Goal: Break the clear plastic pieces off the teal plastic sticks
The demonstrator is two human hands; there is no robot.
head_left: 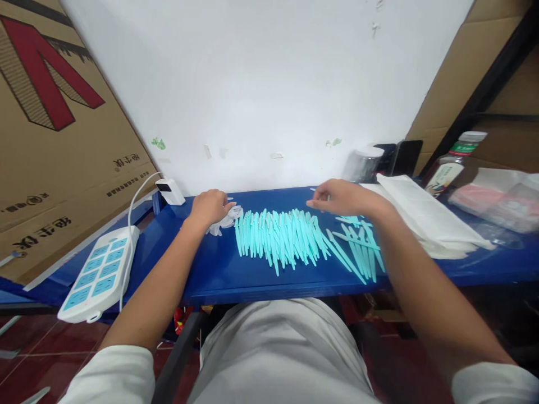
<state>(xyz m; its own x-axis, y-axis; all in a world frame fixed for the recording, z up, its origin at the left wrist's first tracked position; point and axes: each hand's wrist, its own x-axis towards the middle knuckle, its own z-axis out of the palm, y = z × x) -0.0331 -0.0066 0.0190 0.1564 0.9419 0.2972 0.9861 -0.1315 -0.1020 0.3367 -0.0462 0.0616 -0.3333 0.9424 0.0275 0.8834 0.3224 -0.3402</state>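
My left hand (209,207) rests at the back left of the blue table, over a small heap of clear plastic pieces (229,217). Its thumb is stretched out, apart from the fingers. Beside the heap lies a long row of slim turquoise sticks (278,238), packed close together, that look like eyebrow razors. My right hand (337,196) hovers just behind the right end of this row, its fingers curled in towards the thumb. Whatever they hold, if anything, is too small to make out. Under my right forearm, a looser bunch of turquoise sticks (364,247) lies crosswise.
A white power strip (95,275) with a cable lies at the left edge, near a small white device (170,192). On the right are white plastic bags (425,213), a bottle (446,163) and a clear container (365,164). Cardboard (63,168) and a white wall (269,84) enclose the table.
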